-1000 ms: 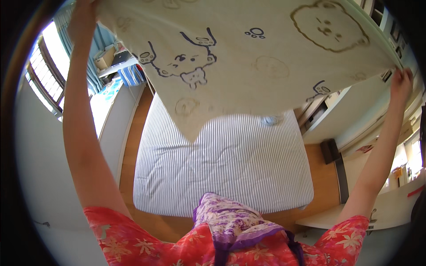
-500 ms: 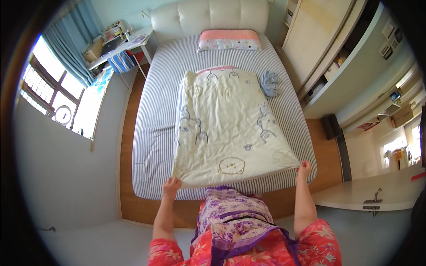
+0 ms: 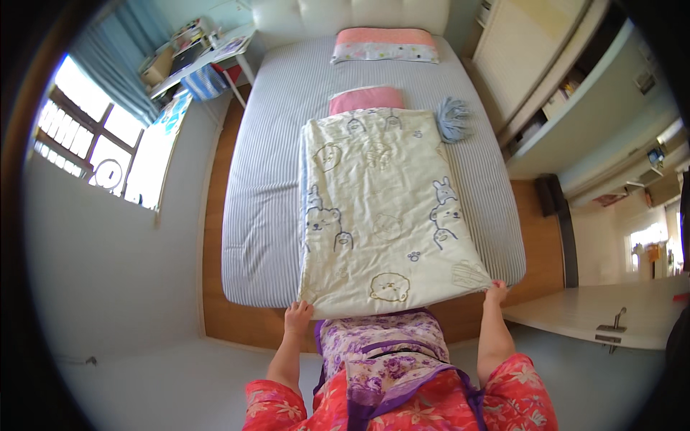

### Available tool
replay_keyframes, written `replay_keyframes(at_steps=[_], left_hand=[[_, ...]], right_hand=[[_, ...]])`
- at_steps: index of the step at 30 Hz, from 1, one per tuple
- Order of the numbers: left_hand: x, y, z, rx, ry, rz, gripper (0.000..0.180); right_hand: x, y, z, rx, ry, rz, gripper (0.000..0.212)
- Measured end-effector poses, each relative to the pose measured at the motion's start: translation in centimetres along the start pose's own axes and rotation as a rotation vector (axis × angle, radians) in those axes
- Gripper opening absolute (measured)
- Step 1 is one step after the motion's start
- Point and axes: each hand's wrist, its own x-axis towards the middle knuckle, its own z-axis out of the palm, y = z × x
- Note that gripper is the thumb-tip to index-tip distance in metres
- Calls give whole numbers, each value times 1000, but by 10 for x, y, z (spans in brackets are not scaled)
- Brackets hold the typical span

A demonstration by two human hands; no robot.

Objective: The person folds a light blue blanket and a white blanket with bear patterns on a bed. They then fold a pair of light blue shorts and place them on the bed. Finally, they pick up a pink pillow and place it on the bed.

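Observation:
A cream quilt (image 3: 374, 194) printed with cartoon animals lies spread over the middle of a bed with a striped sheet (image 3: 262, 194). Its near edge is stretched between my two hands, just beyond the foot of the bed. My left hand (image 3: 298, 316) is closed on the near left corner of the quilt, and my right hand (image 3: 496, 292) pinches the near right corner. From under the far edge shows a flat pink piece (image 3: 368, 99) with a pale border. Beside the quilt's far right corner sits a crumpled grey-blue bundle (image 3: 454, 121).
A coral and white patterned pillow (image 3: 384, 47) lies near the pale padded headboard (image 3: 352, 16). At the left stand a white desk (image 3: 233, 47) and a window (image 3: 90, 133). Wooden floor (image 3: 214, 208) borders the bed; a door (image 3: 589, 314) with a handle stands at the right.
The quilt has been pulled toward me and lies flatter. More of the pink piece shows past its far edge. Both hands keep hold of the corners and are nearer to me.

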Motion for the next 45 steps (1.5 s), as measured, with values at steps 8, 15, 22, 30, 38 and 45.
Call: replay_keyframes(at_steps=[8, 15, 22, 30, 38, 45], left_hand=[[-47, 0, 56, -120, -915, -40, 22], [43, 48, 69, -425, -921, -70, 23], [136, 170, 50, -634, -712, 45, 20], [135, 348, 37, -642, -900, 241, 17], [223, 455, -20, -1097, -794, -155, 20], [211, 431, 23, -744, -751, -154, 24]], right_hand=[[4, 65, -35, -817, -139, 698, 15], [-71, 59, -75, -632, -749, 281, 19], [-10, 116, -138, -1079, -1006, 143, 21], [126, 99, -184, -334, -595, 265, 19], [209, 89, -322, -1686, -53, -359, 40], [229, 22, -355, -2018, -437, -14, 45]])
